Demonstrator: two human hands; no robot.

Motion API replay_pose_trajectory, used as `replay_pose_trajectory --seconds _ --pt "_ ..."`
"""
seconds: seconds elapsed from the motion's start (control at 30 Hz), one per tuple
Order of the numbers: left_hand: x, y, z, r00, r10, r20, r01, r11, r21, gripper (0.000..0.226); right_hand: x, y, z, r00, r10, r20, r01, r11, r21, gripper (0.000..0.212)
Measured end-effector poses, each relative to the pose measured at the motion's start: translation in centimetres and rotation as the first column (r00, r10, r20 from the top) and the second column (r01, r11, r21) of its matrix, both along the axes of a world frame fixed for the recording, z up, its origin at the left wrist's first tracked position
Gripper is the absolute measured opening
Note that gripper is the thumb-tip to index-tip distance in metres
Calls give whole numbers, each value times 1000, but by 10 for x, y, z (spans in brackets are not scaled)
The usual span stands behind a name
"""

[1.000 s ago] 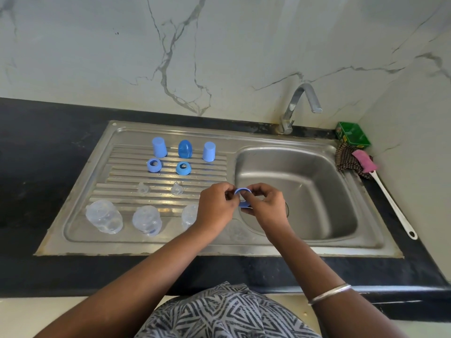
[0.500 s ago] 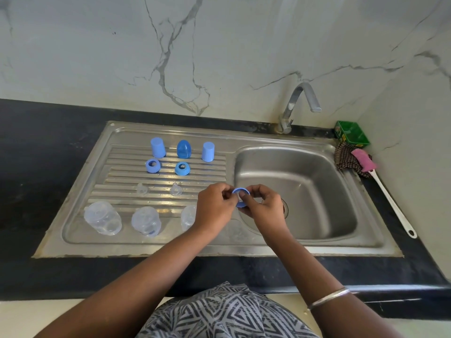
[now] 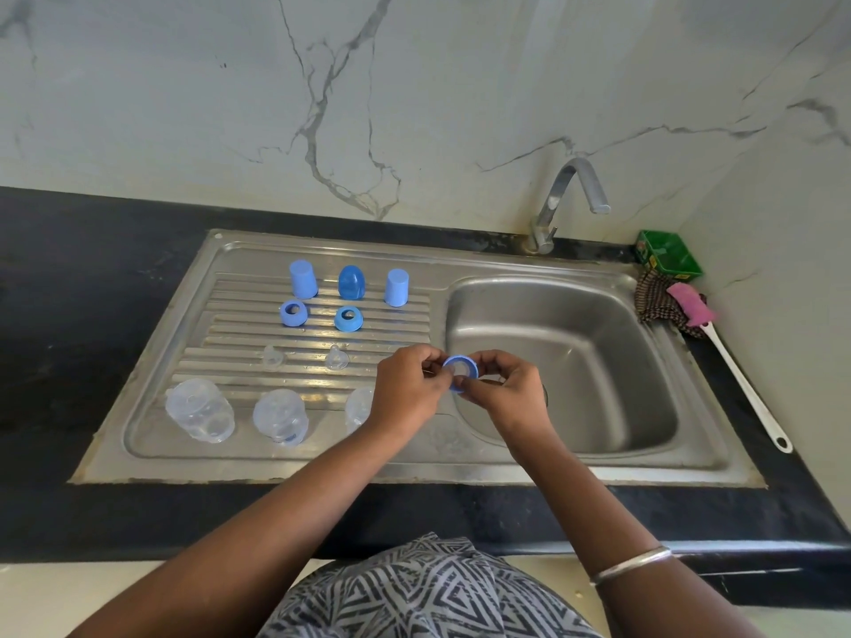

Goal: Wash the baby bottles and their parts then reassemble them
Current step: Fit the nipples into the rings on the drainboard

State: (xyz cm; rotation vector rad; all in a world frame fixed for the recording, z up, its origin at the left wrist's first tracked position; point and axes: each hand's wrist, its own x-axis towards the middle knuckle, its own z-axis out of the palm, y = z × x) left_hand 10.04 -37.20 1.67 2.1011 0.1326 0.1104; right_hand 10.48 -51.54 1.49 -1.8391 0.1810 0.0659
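Both hands hold a blue screw ring with a clear teat inside it, over the sink's left edge. My left hand pinches its left side and my right hand grips its right side. On the ribbed drainboard stand three blue caps, two blue rings and two clear teats. Three clear bottles stand upside down at the front; my left hand partly hides the rightmost one.
The steel basin lies to the right under the tap. A green box, a checked cloth and a pink brush with a white handle lie on the black counter at the far right.
The ring has been turned and tilted between my fingers, so its open face with the teat now shows. Both hands have stayed in the same place.
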Motion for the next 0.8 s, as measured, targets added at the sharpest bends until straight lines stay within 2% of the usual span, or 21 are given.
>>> replay_pose_trajectory --seconds 0.3,0.43,0.6,0.7,0.8 --pt "-6 0 1 997 -48 -56 48 999 -15 15 -2 -2 -1 999 -16 -43 20 995 99 23" --pt "-7 0 1 998 6 -59 -9 998 -55 9 -4 2 -3 999 -12 -39 17 992 123 22" --pt "-5 0 -1 996 51 -67 -58 992 -114 10 -9 4 -2 998 -50 -47 59 969 238 23" --pt "-7 -3 -2 997 57 -53 -63 991 -118 11 -10 5 0 995 -89 -39 95 974 207 26" --pt "-10 -6 -4 997 55 -44 -60 993 -103 13 -9 5 -1 991 -131 -12 132 987 87 21"
